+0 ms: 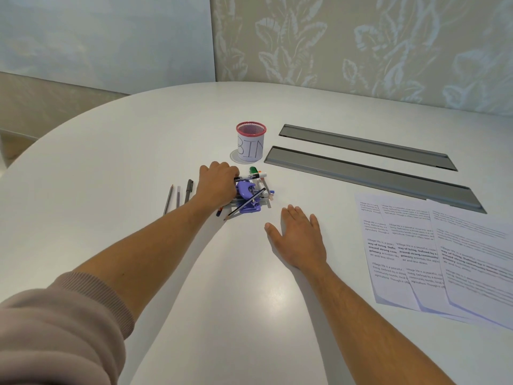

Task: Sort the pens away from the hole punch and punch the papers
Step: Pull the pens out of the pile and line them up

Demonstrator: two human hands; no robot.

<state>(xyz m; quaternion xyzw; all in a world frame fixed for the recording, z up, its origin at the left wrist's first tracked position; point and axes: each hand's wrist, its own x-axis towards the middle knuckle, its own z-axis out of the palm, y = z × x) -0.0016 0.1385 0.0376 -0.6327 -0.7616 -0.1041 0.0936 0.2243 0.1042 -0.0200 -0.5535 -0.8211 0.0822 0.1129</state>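
Note:
A purple hole punch sits mid-table under a heap of pens, markers and pencils. My left hand reaches onto the heap's left side, its fingers closed around a black marker that lies across the top. A green marker pokes out behind it. A black-and-white pencil leans over the punch. Three pens lie in a row to the left of the heap. My right hand rests flat on the table, fingers spread, holding nothing. Printed papers fan out at the right.
A red mesh cup labelled BIN stands just behind the heap. Two long grey cable trays are set into the white table at the back right. A patterned wall runs behind the table.

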